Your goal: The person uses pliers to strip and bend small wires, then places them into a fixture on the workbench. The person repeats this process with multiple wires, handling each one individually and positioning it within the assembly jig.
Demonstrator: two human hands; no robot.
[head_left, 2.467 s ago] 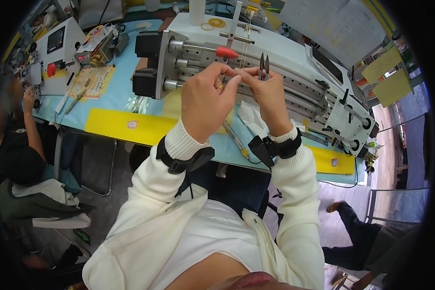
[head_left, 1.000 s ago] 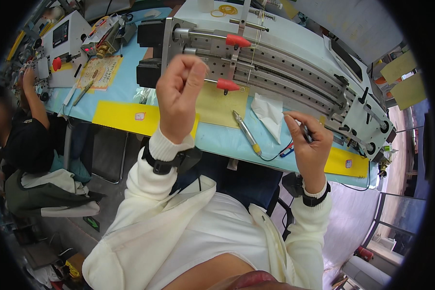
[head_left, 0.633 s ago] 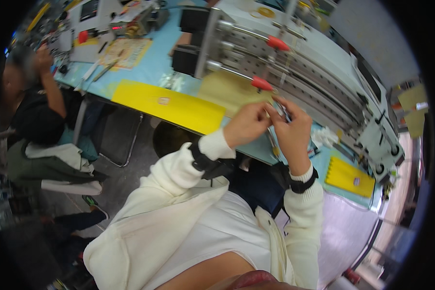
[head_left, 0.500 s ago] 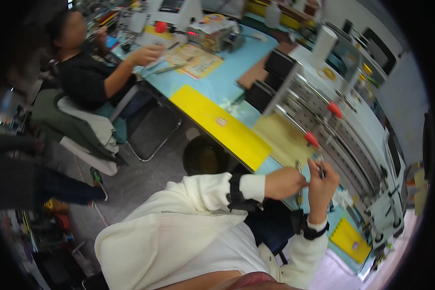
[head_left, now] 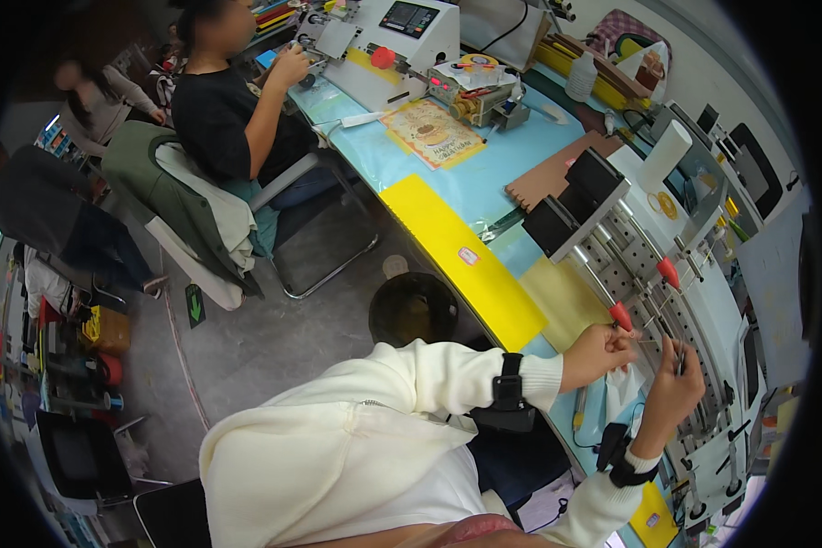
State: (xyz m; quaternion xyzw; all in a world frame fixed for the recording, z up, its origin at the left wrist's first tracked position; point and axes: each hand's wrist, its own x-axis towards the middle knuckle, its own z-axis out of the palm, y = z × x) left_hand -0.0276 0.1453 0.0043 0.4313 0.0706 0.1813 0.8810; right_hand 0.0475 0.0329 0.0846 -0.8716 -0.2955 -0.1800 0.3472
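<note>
My left hand (head_left: 601,354) is closed in a pinch at the front edge of a metal machine (head_left: 671,315) with rods and perforated plates. What its fingertips hold is too small to make out; a fine light strand seems to run from them toward the right hand. My right hand (head_left: 674,388) is closed around a slim dark tool (head_left: 679,362), perhaps tweezers, mostly hidden by the fingers. Two red knobs, a nearer one (head_left: 621,316) and a farther one (head_left: 669,273), sit on the machine just beyond my hands. Crumpled white tissue (head_left: 619,393) lies below the left hand.
A yellow sheet (head_left: 466,260) lines the blue table's (head_left: 521,137) near edge. Farther back stand a small device with a red display (head_left: 473,89) and a white machine (head_left: 397,46). A co-worker (head_left: 237,128) sits at the left. A black bin (head_left: 413,310) stands on the floor.
The view has shifted, so the scene sits differently. My hands, close together before, are now apart, right up against the machine's red knobs. The co-worker's hand has moved back from the table toward the white machine.
</note>
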